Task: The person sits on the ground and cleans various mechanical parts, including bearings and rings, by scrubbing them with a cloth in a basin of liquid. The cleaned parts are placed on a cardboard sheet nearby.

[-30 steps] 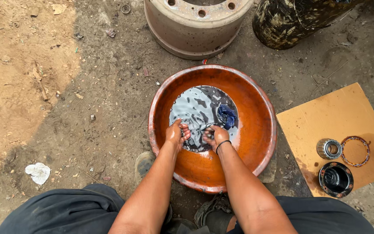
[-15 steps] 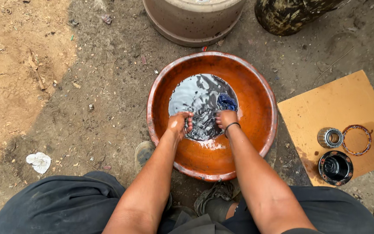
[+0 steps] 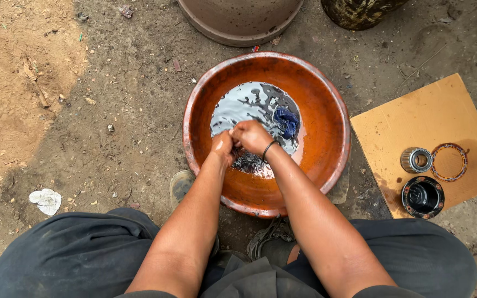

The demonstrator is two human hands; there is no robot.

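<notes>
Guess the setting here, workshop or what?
Likely an outdoor repair yard: bare dirt ground, hands washing in an orange basin of dark liquid, a bearing and ring on cardboard.

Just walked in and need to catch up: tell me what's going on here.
A person crouches on bare dirt over an orange basin holding shallow dark liquid. The left hand and right hand are pressed together over the liquid, working something too hidden to identify. A blue rag lies in the liquid. To the right, a cardboard sheet carries a bearing, a ring gasket and a black hub cap.
</notes>
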